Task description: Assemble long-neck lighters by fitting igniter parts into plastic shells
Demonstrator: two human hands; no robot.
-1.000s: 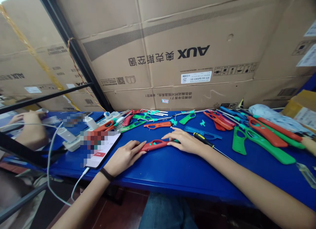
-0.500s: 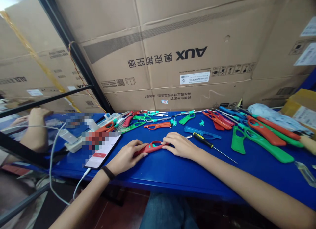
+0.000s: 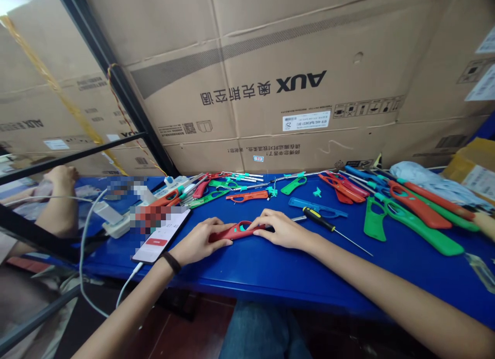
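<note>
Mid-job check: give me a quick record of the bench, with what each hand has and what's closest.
Left hand: gripping one end of a red lighter
Right hand: gripping the other end of the same lighter
Nearest tool: screwdriver, yellow-and-black handle, lying just beyond the right hand, untouched
Beside left hand: phone, lying lit on the table
Surface: blue table
Further right: green lighter

- Left forearm (image 3: 127,302), lower left of frame: bare.
- Right forearm (image 3: 386,281), lower right of frame: bare.
- Left hand (image 3: 199,241) and right hand (image 3: 280,230), centre of frame: ungloved.
- Left wrist: narrow black wristband (image 3: 172,262).
- Lap, bottom centre: blue jeans (image 3: 263,330).
</note>
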